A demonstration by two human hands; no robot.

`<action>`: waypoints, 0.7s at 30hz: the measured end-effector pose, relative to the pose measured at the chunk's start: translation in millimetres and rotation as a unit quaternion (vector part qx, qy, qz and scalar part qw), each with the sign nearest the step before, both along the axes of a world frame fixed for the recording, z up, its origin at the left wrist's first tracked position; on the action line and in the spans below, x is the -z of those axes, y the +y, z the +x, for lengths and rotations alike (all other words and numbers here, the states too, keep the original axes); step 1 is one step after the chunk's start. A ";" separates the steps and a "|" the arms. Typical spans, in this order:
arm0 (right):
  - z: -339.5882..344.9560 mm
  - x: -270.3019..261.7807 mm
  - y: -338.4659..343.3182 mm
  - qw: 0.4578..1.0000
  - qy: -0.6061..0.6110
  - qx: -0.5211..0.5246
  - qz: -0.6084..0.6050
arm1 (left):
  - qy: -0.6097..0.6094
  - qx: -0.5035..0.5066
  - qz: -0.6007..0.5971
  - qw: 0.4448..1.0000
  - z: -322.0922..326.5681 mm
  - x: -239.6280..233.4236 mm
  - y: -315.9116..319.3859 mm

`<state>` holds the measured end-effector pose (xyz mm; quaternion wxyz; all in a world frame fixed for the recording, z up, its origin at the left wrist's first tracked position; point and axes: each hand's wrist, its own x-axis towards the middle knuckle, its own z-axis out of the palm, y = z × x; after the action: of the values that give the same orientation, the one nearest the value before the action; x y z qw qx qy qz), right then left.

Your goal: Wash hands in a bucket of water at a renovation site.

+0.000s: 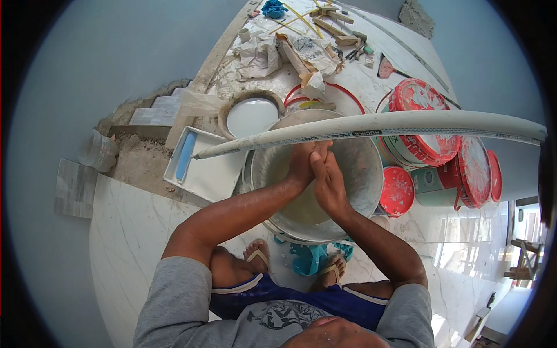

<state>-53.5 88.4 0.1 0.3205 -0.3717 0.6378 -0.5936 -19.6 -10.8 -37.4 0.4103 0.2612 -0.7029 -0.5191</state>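
My left hand (301, 163) and my right hand (329, 180) are pressed together over a large grey bucket (365, 191). My right thumb lies against the left hand, and some fingers are hidden behind a white plastic pipe (417, 123). No tool shows in either hand. Cloudy water (300, 209) stands in the bucket below them. The pipe crosses above the bucket and runs left to a blue paint roller (186, 155). That roller rests in a white paint tray (217, 176) at the left.
A round tub (224, 115) of white paint stands behind the tray. Red-lidded paint buckets (420, 98) crowd the right side. Torn paper sacks (309, 56), wood offcuts (333, 26) and a red-headed brush (385, 68) lie farther back. Teal plastic (309, 259) lies between my feet.
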 end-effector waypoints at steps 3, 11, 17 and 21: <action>-16.6 3.5 -11.2 0.995 -0.096 0.037 -0.012 | -0.079 -0.013 -0.078 0.994 7.9 -3.6 13.6; -31.9 4.3 -6.1 0.984 -0.177 0.002 -0.009 | -0.180 0.055 -0.044 0.981 9.6 -17.3 4.0; -40.6 12.9 -3.1 0.983 -0.185 0.007 0.000 | -0.091 0.112 0.100 0.984 3.2 -3.9 9.2; -33.3 4.9 -10.0 0.949 -0.301 0.094 0.005 | -0.071 0.100 0.034 0.992 2.6 -8.3 14.1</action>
<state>-86.8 78.4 -4.7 0.4422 -0.1118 0.5466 -0.7023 -17.0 3.4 -29.1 0.2960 0.2396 -0.7348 -0.5613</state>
